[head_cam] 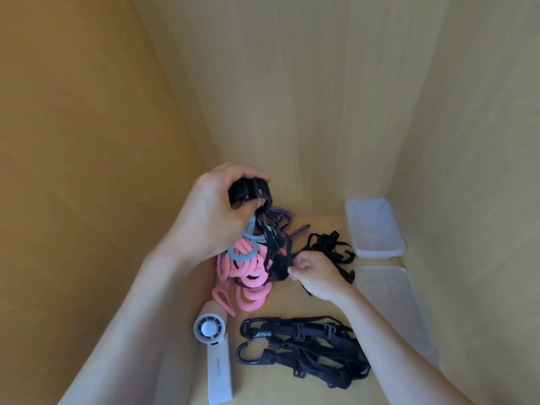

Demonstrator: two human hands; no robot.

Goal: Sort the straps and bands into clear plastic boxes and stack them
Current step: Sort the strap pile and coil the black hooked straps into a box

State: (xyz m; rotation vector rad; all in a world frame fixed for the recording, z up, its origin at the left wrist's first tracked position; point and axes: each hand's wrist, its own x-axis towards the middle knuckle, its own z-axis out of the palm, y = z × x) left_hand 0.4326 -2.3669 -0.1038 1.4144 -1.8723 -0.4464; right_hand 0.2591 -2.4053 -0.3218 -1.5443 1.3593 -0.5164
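left hand (pixel 210 211) gripping black straps (pixel 251 191), right hand (pixel 317 274) pinching

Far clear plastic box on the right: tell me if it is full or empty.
Empty. The far clear plastic box shows only its bare translucent floor; the black straps lie outside it.

Both bare forearms reaching forward from the lower edge, left grip (pixel 213 211) hovering higher, fingers curling around a bundle of black straps (pixel 251 191), right grip (pixel 317 276) sitting lower, thumb and fingertips pinching a dark strap clump (pixel 280 267)
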